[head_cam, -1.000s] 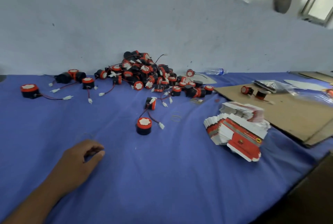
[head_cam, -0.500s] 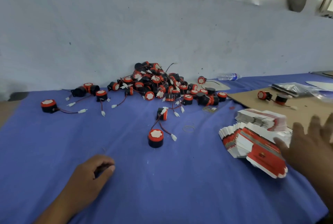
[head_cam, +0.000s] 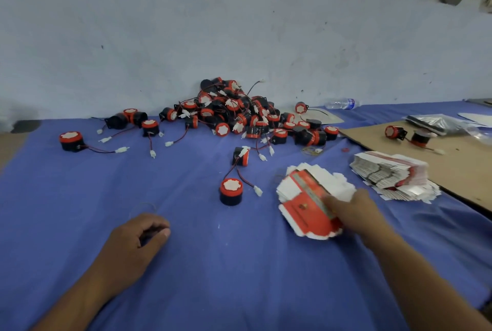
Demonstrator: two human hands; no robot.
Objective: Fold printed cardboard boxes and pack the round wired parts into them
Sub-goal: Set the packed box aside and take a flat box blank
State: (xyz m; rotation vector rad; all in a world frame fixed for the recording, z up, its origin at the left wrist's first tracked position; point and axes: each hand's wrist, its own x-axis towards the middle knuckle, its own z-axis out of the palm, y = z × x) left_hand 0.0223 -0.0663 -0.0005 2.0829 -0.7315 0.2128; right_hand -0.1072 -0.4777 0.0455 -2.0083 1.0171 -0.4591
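One blue cloth [head_cam: 80, 197] fills my view, and I place everything from the lone round wired part [head_cam: 231, 191] standing upright near its middle. Behind that part, against the wall, lies the big heap of wired parts [head_cam: 234, 110]. Just right of it sits a fanned stack of flat printed boxes [head_cam: 306, 203]. Further right, a second stack [head_cam: 388, 171] overlaps a brown cardboard sheet [head_cam: 466, 171].

The fanned stack's top box lies red face up. Its long axis runs far-left to near-right, with the scalloped flap end toward me. The right hand [head_cam: 354, 211] lies on that stack, reaching in from the right; blur hides whether its fingers pinch the top box. The left hand [head_cam: 135, 240], near-left of the part, rests loosely curled on the cloth, holding nothing I can see. I judge the right hand is better placed to lift one box.
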